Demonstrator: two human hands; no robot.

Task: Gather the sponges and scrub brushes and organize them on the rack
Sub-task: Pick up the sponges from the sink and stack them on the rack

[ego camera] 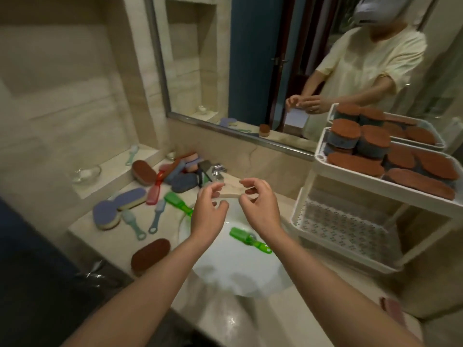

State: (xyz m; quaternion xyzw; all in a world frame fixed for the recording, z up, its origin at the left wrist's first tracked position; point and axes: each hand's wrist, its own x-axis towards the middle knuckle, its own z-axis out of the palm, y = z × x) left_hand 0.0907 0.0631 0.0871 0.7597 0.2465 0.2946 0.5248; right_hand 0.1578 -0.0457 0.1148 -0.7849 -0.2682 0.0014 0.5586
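Observation:
My left hand (208,211) and my right hand (259,207) hover side by side above the white sink (238,269), fingers loosely curled, holding nothing. A green brush (250,239) lies in the basin and another green brush (178,203) rests on its left rim. On the left counter lie two purple sponges (106,214), teal brushes (134,224), a red brush (153,191), brown sponges (150,256) and a mixed pile (185,169) by the wall. The white rack (323,159) stands at right; its top tier holds several brown-topped sponges (400,166).
A chrome faucet (218,170) stands behind the sink. A glass bowl (86,174) and a teal brush (132,152) sit on the wall ledge. The rack's lower perforated tier (338,222) holds nothing. A pink item (392,309) lies at the counter's right front. A mirror (250,71) covers the back wall.

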